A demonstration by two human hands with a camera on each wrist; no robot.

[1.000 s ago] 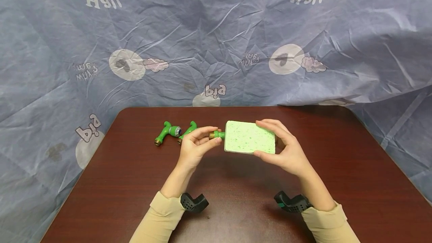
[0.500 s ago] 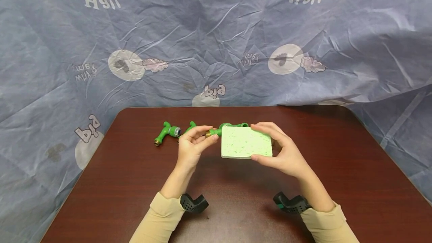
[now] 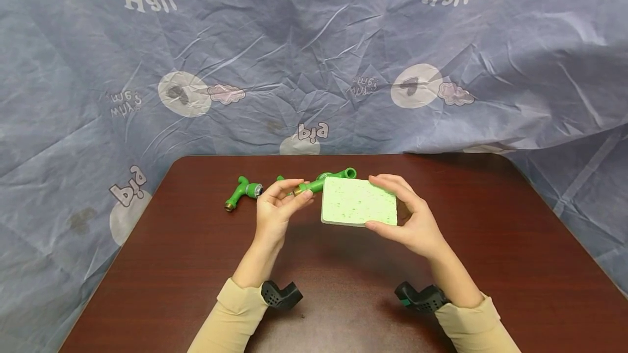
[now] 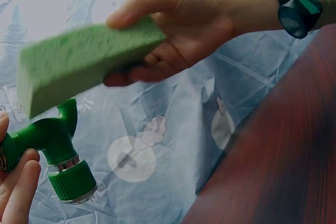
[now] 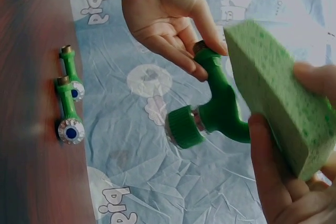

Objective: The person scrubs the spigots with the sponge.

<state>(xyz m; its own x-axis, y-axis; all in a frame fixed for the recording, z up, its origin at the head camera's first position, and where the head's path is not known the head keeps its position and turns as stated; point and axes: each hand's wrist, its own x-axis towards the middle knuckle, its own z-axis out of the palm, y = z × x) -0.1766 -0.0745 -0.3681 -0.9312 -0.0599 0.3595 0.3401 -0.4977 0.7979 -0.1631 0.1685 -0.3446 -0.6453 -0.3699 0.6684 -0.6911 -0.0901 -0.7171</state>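
Note:
My left hand (image 3: 273, 214) pinches a green faucet (image 3: 316, 184) near its brass threaded end, holding it above the table. The faucet's ribbed green knob (image 5: 185, 127) shows in the right wrist view. My right hand (image 3: 417, 222) grips a light green speckled sponge (image 3: 359, 201) by its right end, thumb on one long edge and fingers on the other. In the head view the sponge covers part of the faucet, while the spout's open tip shows above it. Whether sponge and faucet touch, I cannot tell.
Two more green faucets lie on the dark red-brown table (image 3: 382, 287): one at the left (image 5: 68, 111), the other partly behind my left hand. A wrinkled blue printed cloth (image 3: 314, 59) hangs behind the table. Each wrist wears a black camera mount (image 3: 282, 294).
The sponge has moved down, then slightly up again, a little left overall. The faucet has shifted left and tilted, so its spout tip now shows above the sponge.

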